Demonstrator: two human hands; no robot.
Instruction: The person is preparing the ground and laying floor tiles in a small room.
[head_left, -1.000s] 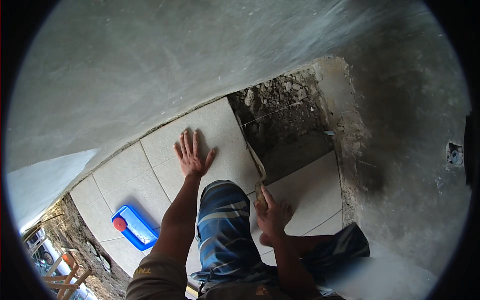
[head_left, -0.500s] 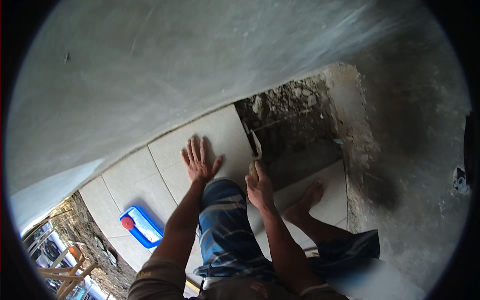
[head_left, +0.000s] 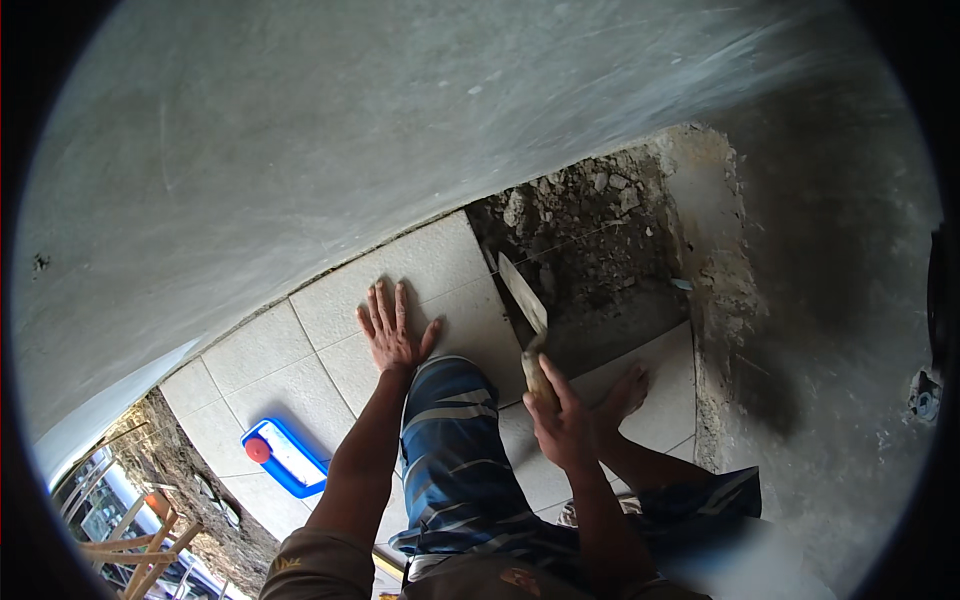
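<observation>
My left hand (head_left: 396,330) lies flat with fingers spread on a pale floor tile (head_left: 440,262) beside the wall. In my right hand (head_left: 562,418) is a trowel (head_left: 524,298), gripped by its wooden handle. Its metal blade points away from me, over the tile's right edge and the dark untiled bed (head_left: 590,250). Loose rubble lies in the far part of that bed, and a smoother grey layer covers the near part. A thin string (head_left: 565,241) runs across the bed.
A blue tray-like container (head_left: 285,458) with a red round piece stands on the tiles at left. A grey plastered wall (head_left: 300,130) rises along the far side, and rough broken concrete (head_left: 715,230) borders the right. My bare foot (head_left: 625,395) rests on the near tiles. Wooden pieces (head_left: 140,550) stand outside, lower left.
My right hand has drawn back toward me and to the right, and the trowel blade now shows broad side up. My left hand stays flat on the tile.
</observation>
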